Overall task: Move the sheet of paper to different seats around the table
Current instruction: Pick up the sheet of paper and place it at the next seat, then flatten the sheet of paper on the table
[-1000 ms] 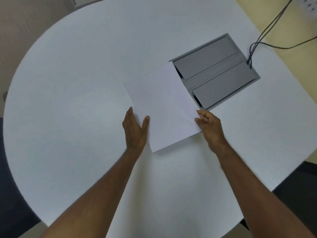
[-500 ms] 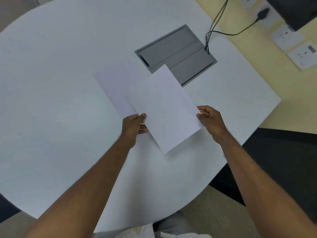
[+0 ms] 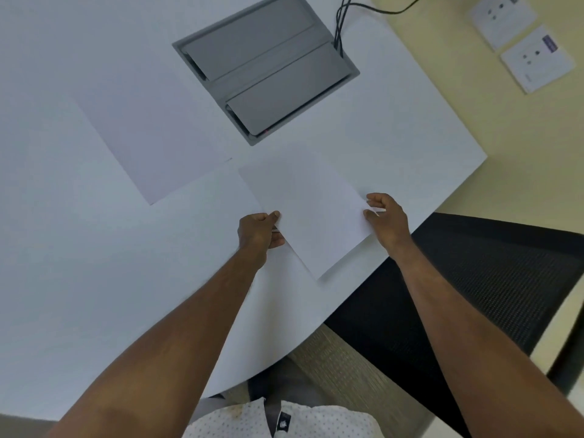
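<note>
A white sheet of paper [image 3: 311, 213] hangs low over the white table [image 3: 79, 248], near the table's right front edge. My left hand [image 3: 259, 232] pinches the sheet's left edge between thumb and fingers. My right hand [image 3: 387, 218] grips its right edge. The sheet is tilted, one corner pointing toward me. A second sheet [image 3: 148, 137] lies flat on the table to the left, beside the grey panel.
A grey cable hatch [image 3: 265, 67] is set into the table behind the held sheet, with black cables [image 3: 339, 23] running out of it. A black mesh chair [image 3: 474, 279] stands at the table's right edge. White wall sockets [image 3: 534, 55] sit at the top right.
Both hands have carried the sheet to the right, away from the sheet left lying on the table, toward the edge by the black chair. The view has swung right as well.
</note>
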`<state>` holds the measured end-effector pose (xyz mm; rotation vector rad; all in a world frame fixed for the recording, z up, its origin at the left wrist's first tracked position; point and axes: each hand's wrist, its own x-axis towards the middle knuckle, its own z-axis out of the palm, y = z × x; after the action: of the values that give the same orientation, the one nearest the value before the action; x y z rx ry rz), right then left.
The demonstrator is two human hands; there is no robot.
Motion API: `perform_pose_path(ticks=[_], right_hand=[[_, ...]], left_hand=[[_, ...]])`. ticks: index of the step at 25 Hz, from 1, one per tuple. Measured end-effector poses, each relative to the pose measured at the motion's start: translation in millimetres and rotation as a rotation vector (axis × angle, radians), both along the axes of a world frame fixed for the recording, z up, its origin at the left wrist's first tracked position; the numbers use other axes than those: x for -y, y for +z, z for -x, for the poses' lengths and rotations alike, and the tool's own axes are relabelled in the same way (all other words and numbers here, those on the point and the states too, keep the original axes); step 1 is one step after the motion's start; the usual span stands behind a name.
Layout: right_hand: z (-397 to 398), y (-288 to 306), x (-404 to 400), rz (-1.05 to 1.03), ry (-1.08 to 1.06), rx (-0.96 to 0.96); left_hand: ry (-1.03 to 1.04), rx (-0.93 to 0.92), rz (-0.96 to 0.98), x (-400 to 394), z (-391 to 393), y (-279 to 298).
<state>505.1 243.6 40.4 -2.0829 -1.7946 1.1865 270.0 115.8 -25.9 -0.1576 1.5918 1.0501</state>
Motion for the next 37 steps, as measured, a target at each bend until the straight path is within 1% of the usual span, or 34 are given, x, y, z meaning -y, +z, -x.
perform_pose_path(ticks=[3, 4, 6, 8, 9, 10, 12, 13, 15, 17, 19, 23, 33, 37], right_hand=[[-15.1, -17.5, 4.8, -0.155, 0.132, 0.266], [-16.4, -23.4, 8.4, -0.188, 0.173, 0.315], [-12.5, -33.4, 17.2, -0.167, 0.256, 0.306], [-8.5, -43.4, 25.2, -0.093, 0.355, 0.331], [-8.1, -48.3, 27.9, -0.056, 0.399, 0.358], [-8.3, -51.9, 29.4, -0.025, 0.429, 0.380], [-11.8, -57.2, 30.1, 0.016, 0.457, 0.398], [-14.6, -58.7, 29.9, 0.027, 0.459, 0.399], [-22.3, -60.2, 27.9, 0.033, 0.449, 0.391], [-30.1, -60.5, 25.0, 0.031, 0.442, 0.386], [-36.3, -60.5, 22.4, 0.033, 0.445, 0.398], [-40.7, -61.2, 21.7, 0.035, 0.451, 0.383], [-46.1, -63.2, 22.4, 0.045, 0.459, 0.340], [-43.3, -59.1, 22.4, 0.039, 0.462, 0.356]], left_hand=[[0.010, -0.007, 0.044, -9.7, -21.5, -11.3], [0.007, -0.010, 0.054, -13.1, -27.4, -13.6], [-0.014, -0.024, 0.069, -17.0, -33.9, -16.3], [-0.100, -0.076, 0.082, -18.8, -35.6, -14.4], [-0.218, -0.151, 0.096, -18.1, -35.1, -12.2], [-0.407, -0.286, 0.122, -16.1, -33.6, -10.7], [-0.804, -0.676, 0.186, -9.8, -32.6, -7.3], [-0.914, -0.862, 0.183, -6.5, -33.1, -6.5], [-1.015, -1.115, 0.124, -2.5, -35.8, -8.1], [-1.069, -1.238, 0.062, -4.2, -37.7, -10.8], [-1.105, -1.267, 0.010, -8.4, -41.4, -15.9], [-1.149, -1.245, -0.027, -15.4, -52.4, -17.4], [-1.182, -1.256, 0.001, -15.8, -54.1, -15.3], [-1.188, -1.230, -0.017, -15.8, -50.9, -11.8]])
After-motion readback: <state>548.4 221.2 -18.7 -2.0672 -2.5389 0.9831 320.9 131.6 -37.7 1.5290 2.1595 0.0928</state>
